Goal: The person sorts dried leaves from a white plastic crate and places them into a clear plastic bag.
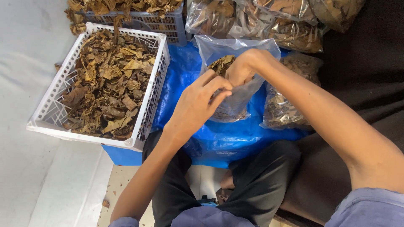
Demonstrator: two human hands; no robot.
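a: head view first. what are the hands doing?

b: both meet at the mouth of a clear plastic bag [229,90] standing on the blue sheet [219,138], in the middle of the scene. the left hand [198,103] has its fingers pressed together and curled over the near edge of the bag, pinching the plastic. the right hand [243,67] is bunched into a loose fist at the bag's opening, closed on a clump of dry leaves [221,64] that sticks up just left of it.

a: and the bag itself?

b: partly filled with brown leaves, upright, its far rim rising behind the hands.

a: what's around it?

b: left of the bag, a white basket [50,113] heaped with the same dry brown leaves, its corner resting on the sheet. farther off, a grey crate [168,25] also holding leaves. right of the bag, touching it or just beside, a filled bag [286,105] lying on the sheet, and more filled bags [269,21] stacked at the far edge.

a: the person?

b: seated, dark trousers [256,180], knees near the camera.
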